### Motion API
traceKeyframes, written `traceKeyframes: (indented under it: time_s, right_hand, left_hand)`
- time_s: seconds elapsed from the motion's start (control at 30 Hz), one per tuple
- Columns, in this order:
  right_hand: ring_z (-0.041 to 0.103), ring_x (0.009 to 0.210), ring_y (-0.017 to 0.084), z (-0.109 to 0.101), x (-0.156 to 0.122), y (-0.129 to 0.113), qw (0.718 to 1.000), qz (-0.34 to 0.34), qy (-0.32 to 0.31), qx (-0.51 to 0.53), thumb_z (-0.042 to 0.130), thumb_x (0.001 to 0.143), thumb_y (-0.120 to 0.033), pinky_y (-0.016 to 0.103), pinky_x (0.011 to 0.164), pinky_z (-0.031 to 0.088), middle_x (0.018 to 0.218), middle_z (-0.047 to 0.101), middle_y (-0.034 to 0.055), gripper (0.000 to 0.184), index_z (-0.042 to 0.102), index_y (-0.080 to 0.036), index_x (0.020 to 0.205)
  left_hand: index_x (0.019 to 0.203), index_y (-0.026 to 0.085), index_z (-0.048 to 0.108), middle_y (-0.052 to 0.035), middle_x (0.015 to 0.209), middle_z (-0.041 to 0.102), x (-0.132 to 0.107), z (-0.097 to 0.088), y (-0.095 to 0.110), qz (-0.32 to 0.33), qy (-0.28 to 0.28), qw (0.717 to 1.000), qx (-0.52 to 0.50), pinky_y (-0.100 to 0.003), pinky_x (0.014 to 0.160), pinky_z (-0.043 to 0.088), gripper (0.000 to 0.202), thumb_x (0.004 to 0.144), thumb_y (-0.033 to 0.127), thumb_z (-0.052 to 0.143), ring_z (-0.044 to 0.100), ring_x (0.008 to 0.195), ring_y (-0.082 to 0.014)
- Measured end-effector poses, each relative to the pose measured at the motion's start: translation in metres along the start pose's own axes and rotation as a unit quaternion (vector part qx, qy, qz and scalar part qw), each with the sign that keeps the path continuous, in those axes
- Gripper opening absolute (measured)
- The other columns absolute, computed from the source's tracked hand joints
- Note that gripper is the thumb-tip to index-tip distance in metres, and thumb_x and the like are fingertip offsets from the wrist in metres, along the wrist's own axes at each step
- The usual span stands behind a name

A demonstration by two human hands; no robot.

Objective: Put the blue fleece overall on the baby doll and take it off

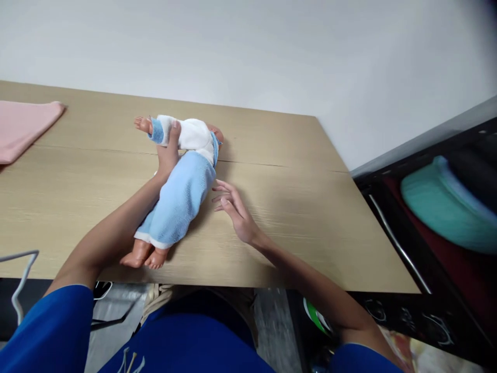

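Note:
A baby doll [182,191] in a white top and light blue fleece trousers is tilted over the wooden table, its bare feet toward me and its head turned away, mostly hidden. My left hand [171,147] is closed round the doll's sleeved arm, with one finger showing over the white cloth and the rest behind it. Beside the doll's hip, my right hand [235,210] is held with its fingers apart and nothing in it. Its fingertips come close to the blue trousers; whether they touch, I cannot tell.
A folded pink cloth [27,127] lies at the left of the wooden table [295,223]. A pale wall [233,57] rises behind. To the right, a teal basin [446,207] rests on a dark red and black unit. A white bent rod [23,274] juts in at lower left.

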State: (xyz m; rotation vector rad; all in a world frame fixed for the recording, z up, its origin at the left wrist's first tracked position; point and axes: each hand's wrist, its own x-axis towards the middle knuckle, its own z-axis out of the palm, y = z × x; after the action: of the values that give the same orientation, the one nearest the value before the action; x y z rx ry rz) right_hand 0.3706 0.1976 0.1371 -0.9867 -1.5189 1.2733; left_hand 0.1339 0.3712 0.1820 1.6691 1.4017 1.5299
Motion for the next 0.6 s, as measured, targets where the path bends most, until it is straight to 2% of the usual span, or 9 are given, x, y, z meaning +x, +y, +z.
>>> traceKeyframes:
  time_s: [0.07, 0.17, 0.27, 0.37, 0.43, 0.5, 0.6]
  right_hand:
    - [0.073, 0.13, 0.03, 0.0, -0.006, -0.002, 1.0, 0.006, -0.022, 0.016, 0.061, 0.115, -0.074, 0.056, 0.112, 0.07, 0.174, 0.062, 0.0137, 0.069, 0.053, -0.04, 0.175]
    - [0.075, 0.133, 0.031, -0.003, -0.003, 0.002, 0.996, 0.026, -0.035, 0.074, 0.056, 0.113, -0.084, 0.058, 0.115, 0.069, 0.18, 0.06, 0.0136, 0.08, 0.048, -0.04, 0.179]
    - [0.077, 0.13, 0.031, -0.009, 0.005, 0.006, 0.99, 0.056, -0.029, 0.125, 0.051, 0.107, -0.095, 0.059, 0.116, 0.067, 0.17, 0.069, 0.0131, 0.091, 0.046, -0.041, 0.181]
    - [0.079, 0.127, 0.032, -0.018, 0.011, 0.006, 0.985, 0.081, -0.03, 0.151, 0.04, 0.104, -0.102, 0.058, 0.112, 0.067, 0.153, 0.079, 0.0131, 0.099, 0.05, -0.038, 0.179]
    - [0.08, 0.124, 0.032, -0.022, 0.012, 0.004, 0.981, 0.096, -0.034, 0.165, 0.036, 0.103, -0.103, 0.057, 0.11, 0.067, 0.145, 0.082, 0.0131, 0.101, 0.052, -0.036, 0.177]
    - [0.081, 0.121, 0.033, -0.025, 0.012, 0.001, 0.975, 0.113, -0.038, 0.188, 0.036, 0.1, -0.105, 0.058, 0.109, 0.067, 0.14, 0.084, 0.0136, 0.105, 0.051, -0.035, 0.177]
    - [0.082, 0.117, 0.034, -0.03, 0.01, -0.003, 0.962, 0.141, -0.046, 0.229, 0.032, 0.095, -0.11, 0.059, 0.106, 0.067, 0.134, 0.085, 0.0139, 0.114, 0.045, -0.034, 0.179]
  left_hand:
    - [0.155, 0.026, 0.067, -0.0128, 0.169, 0.071, -0.007, 0.005, 0.008, -0.001, 0.051, 0.999, 0.008, -0.053, 0.144, 0.048, 0.104, 0.103, 0.109, 0.035, 0.044, 0.181, -0.0352]
    - [0.147, 0.023, 0.071, -0.0155, 0.161, 0.077, -0.018, 0.01, 0.017, -0.011, 0.061, 0.998, -0.017, -0.057, 0.143, 0.047, 0.096, 0.104, 0.105, 0.049, 0.043, 0.18, -0.0392]
    - [0.148, 0.017, 0.073, -0.0147, 0.162, 0.076, -0.026, 0.016, 0.025, -0.013, 0.047, 0.998, -0.037, -0.058, 0.139, 0.047, 0.102, 0.103, 0.106, 0.051, 0.041, 0.179, -0.04]
    - [0.144, 0.015, 0.075, -0.0127, 0.157, 0.079, -0.034, 0.019, 0.033, 0.006, 0.031, 0.999, -0.035, -0.056, 0.137, 0.048, 0.103, 0.1, 0.106, 0.055, 0.053, 0.172, -0.0378]
    - [0.139, 0.019, 0.078, -0.0121, 0.153, 0.082, -0.041, 0.019, 0.04, 0.023, 0.001, 0.999, -0.04, -0.054, 0.141, 0.048, 0.097, 0.096, 0.105, 0.063, 0.063, 0.164, -0.0375]
    - [0.14, 0.018, 0.077, -0.0134, 0.152, 0.082, -0.051, 0.016, 0.049, 0.03, -0.056, 0.998, -0.03, -0.054, 0.142, 0.047, 0.097, 0.093, 0.103, 0.068, 0.069, 0.156, -0.0379]
    - [0.154, 0.017, 0.071, -0.0169, 0.159, 0.074, -0.073, 0.006, 0.065, 0.082, -0.152, 0.984, 0.035, -0.062, 0.144, 0.043, 0.103, 0.092, 0.098, 0.076, 0.064, 0.157, -0.0411]
